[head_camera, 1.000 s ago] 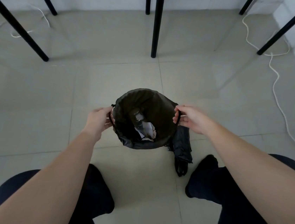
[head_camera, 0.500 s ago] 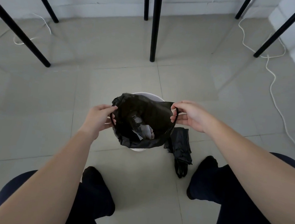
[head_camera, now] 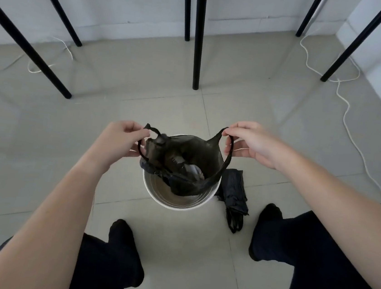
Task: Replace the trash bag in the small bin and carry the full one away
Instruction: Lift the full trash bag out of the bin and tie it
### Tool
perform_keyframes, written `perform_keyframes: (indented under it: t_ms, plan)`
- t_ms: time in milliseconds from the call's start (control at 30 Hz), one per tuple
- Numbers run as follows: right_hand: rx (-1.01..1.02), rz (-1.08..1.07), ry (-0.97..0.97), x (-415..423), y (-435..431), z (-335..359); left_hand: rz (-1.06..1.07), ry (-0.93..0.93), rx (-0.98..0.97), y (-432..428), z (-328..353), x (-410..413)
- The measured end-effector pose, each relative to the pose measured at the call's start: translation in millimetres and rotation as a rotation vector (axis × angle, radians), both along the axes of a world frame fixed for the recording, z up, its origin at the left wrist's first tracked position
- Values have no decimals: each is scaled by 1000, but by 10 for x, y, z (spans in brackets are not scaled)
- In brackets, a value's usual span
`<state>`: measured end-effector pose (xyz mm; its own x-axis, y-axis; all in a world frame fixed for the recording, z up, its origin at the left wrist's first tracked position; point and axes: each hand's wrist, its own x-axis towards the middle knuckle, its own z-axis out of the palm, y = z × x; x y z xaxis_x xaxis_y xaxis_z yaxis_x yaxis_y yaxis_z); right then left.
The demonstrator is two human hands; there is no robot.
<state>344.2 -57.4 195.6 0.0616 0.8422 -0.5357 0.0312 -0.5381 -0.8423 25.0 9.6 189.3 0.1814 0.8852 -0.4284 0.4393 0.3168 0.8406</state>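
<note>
A small white round bin (head_camera: 179, 203) stands on the tiled floor between my feet. Above it hangs the full black trash bag (head_camera: 196, 171), open at the top, with a plastic bottle and crumpled paper inside. My left hand (head_camera: 120, 141) pinches the bag's left handle loop. My right hand (head_camera: 248, 142) pinches the right handle loop. The bag's bottom is still inside the bin's rim. A folded black trash bag (head_camera: 234, 194) lies on the floor just right of the bin.
Black table legs (head_camera: 198, 33) stand ahead and to both sides. A white cable (head_camera: 345, 109) snakes along the floor on the right, another one at far left. My dark-socked feet (head_camera: 268, 215) flank the bin. White walls close the back.
Both hands have risen and drawn the bag up out of the bin by its handles. The white bin's rim and inside have come into sight.
</note>
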Motion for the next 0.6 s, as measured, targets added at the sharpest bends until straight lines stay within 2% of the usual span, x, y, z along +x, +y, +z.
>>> perform_keyframes:
  t_ms: [167, 267, 400, 500, 600]
  plan:
    - [81, 7, -47, -34, -46, 149, -32, 147, -25, 18, 119, -29]
    - [156, 23, -121, -81, -16, 177, -86, 304, 79, 46, 227, -31]
    - [173, 34, -162, -137, 98, 135, -42, 204, 212, 109, 394, 18]
    - [161, 56, -230, -186, 187, 97, -62, 69, 192, 152, 387, 112]
    - [210, 68, -103, -243, 258, 131, -70, -116, 164, 174, 381, 245]
